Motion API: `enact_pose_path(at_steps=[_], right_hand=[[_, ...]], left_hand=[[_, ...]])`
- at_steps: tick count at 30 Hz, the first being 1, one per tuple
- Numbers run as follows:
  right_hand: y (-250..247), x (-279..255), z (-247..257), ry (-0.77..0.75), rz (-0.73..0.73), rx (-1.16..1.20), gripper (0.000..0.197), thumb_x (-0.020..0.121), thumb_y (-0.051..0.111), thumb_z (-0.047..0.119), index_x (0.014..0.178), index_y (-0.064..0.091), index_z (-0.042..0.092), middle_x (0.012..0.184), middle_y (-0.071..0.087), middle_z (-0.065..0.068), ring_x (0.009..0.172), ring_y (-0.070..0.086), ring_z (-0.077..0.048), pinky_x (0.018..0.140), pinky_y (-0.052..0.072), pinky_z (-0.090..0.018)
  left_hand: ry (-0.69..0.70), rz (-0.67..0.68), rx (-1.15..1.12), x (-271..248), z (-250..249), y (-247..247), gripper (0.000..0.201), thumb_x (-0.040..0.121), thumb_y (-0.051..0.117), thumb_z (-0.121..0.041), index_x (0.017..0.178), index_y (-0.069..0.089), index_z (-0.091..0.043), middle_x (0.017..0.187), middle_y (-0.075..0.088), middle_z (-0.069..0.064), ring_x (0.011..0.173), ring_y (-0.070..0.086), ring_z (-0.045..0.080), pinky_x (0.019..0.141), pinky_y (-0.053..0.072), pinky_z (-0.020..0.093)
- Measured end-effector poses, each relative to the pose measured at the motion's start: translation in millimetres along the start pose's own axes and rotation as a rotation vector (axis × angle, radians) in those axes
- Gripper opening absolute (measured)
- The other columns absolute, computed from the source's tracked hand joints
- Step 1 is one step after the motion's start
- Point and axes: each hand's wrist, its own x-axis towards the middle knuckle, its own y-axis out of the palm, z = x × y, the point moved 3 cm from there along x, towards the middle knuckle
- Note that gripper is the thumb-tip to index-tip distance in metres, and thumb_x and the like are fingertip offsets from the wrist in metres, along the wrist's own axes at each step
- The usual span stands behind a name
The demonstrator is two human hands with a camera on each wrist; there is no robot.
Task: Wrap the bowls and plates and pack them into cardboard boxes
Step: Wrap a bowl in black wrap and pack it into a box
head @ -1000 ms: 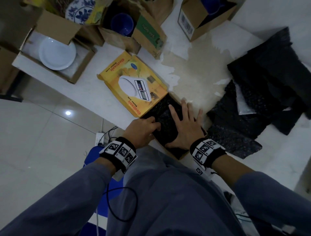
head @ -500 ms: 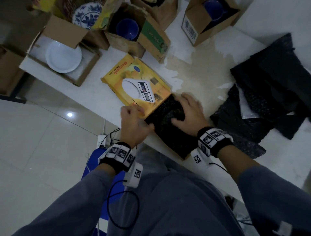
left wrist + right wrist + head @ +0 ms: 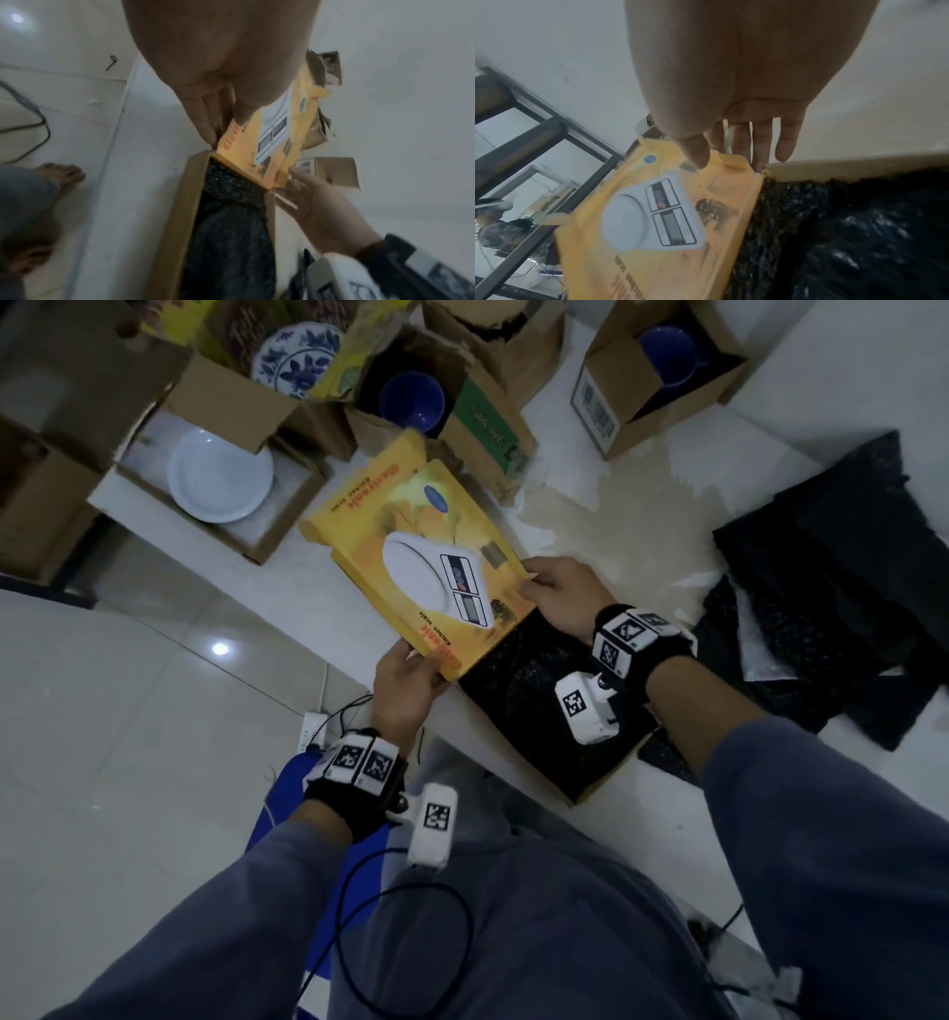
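Note:
A flat yellow kitchen-scale box lies at the near table edge, its printed lid (image 3: 426, 557) raised on its hinge. Inside the box sits a bundle wrapped in black bubble wrap (image 3: 534, 701). My left hand (image 3: 418, 667) pinches the lid's near corner. My right hand (image 3: 539, 588) pinches the lid's right corner, thumb on the print and fingers behind. In the left wrist view my fingers (image 3: 205, 125) clamp the lid (image 3: 272, 138) above the brown box wall (image 3: 180, 213). In the right wrist view the lid (image 3: 654, 223) stands beside the black bundle (image 3: 834, 233).
Open cartons crowd the far side: a white plate (image 3: 220, 474) in one, blue bowls (image 3: 411, 400) (image 3: 667, 354) in two others, and a blue-patterned plate (image 3: 298, 356) behind. Loose black wrap sheets (image 3: 832, 588) lie on the right. A power strip (image 3: 310, 729) lies on the floor.
Both hands left the black bundle they were pressing down and took hold of the yellow lid's corners. The lid has lifted off the table and tilts up.

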Motion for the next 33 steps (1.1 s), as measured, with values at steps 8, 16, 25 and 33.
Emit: enact_pose_path(at_steps=[8,16,25,33], right_hand=[[-23.7,-40.7,7.7,-0.001,-0.07,0.31,0.026,0.089,0.048,0.022,0.087,0.073,0.016,0.088,0.071,0.009,0.088,0.061,-0.006,0.087,0.042,-0.026],[-34.6,-110.2,-24.8,-0.176,-0.035,0.468,0.036,0.094,0.049,-0.004,0.129,0.056,-0.001,0.131,0.057,-0.009,0.113,0.059,0.004,0.1,0.041,-0.015],[-17.3,-138.6,-50.2,-0.039,-0.31,1.021,0.062,0.085,0.062,0.03,0.135,0.042,0.0,0.11,0.071,0.002,0.104,0.065,-0.012,0.096,0.049,-0.023],[-11.9,-215.3,-75.6,0.221,-0.549,1.1,0.033,0.105,0.038,0.016,0.104,0.07,0.013,0.093,0.07,-0.006,0.083,0.065,-0.02,0.079,0.051,-0.034]], left_hand=[[0.524,0.199,0.733,-13.0,0.4,-16.9,0.016,0.087,0.075,-0.02,0.098,0.072,-0.009,0.092,0.074,0.001,0.082,0.067,0.01,0.073,0.05,0.015],[0.667,0.63,1.114,-5.6,-43.9,24.6,0.086,0.069,0.086,-0.031,0.141,0.039,-0.035,0.123,0.051,-0.007,0.104,0.056,0.013,0.083,0.054,0.042],[1.048,1.197,1.795,15.3,-79.2,116.0,0.173,0.033,0.097,-0.051,0.153,-0.026,-0.027,0.164,-0.007,0.005,0.151,0.008,0.027,0.12,0.014,0.057],[1.153,1.402,1.707,18.9,-76.5,139.8,0.156,0.039,0.082,-0.074,0.157,-0.007,-0.024,0.147,0.022,0.012,0.128,0.036,0.031,0.105,0.044,0.049]])
